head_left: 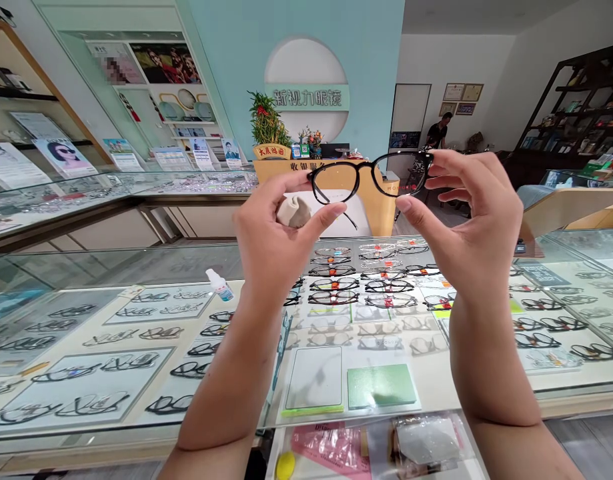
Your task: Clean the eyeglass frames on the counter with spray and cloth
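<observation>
A pair of black-framed eyeglasses is held up above the glass counter, lenses facing me and the right side slightly higher. My left hand grips the frame at its left end, and a crumpled beige cloth is tucked in the same palm. At the opposite end, my right hand pinches the frame near the hinge, its thumb below the right lens. One temple arm hangs down behind the left lens. Below, rows of eyeglasses lie in the display.
A small white spray bottle stands on the glass counter, left of my forearm. A green pad and a white board lie in front. Plastic-wrapped packets fill an open drawer. A person is in the back.
</observation>
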`<state>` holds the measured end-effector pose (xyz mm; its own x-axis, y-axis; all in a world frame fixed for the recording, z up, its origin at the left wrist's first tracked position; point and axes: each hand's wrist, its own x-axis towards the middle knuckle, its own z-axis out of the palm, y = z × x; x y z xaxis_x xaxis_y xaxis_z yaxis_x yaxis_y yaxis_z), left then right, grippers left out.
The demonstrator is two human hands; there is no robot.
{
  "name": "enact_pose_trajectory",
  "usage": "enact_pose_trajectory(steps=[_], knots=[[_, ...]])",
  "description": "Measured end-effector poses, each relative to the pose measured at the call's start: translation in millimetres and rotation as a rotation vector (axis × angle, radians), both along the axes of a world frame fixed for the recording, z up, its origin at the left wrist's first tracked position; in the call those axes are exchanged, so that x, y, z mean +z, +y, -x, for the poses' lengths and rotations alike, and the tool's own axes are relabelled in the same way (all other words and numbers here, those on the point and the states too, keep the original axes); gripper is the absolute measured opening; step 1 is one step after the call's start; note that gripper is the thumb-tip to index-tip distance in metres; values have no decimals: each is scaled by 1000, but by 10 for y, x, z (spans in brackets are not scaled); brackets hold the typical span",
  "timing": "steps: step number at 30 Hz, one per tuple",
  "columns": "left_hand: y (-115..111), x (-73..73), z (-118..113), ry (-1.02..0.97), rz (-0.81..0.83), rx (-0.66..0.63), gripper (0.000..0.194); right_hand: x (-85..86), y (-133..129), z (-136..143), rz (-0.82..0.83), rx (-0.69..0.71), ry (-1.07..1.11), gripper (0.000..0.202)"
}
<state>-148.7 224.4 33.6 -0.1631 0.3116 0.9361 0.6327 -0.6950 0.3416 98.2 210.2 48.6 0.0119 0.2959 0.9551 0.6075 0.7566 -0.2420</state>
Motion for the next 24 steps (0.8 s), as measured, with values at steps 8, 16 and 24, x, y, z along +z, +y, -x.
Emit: enact_pose_trajectory(steps=[8, 16, 24], knots=[[70, -20, 5, -25, 35, -49, 54, -14, 20, -12, -6, -21, -46, 45], [151, -36, 56, -24, 95, -134, 58, -7, -78, 58, -48, -79, -62, 45], [242, -69, 9, -33, 7, -223, 61, -13, -91, 97, -85, -100, -72, 49]])
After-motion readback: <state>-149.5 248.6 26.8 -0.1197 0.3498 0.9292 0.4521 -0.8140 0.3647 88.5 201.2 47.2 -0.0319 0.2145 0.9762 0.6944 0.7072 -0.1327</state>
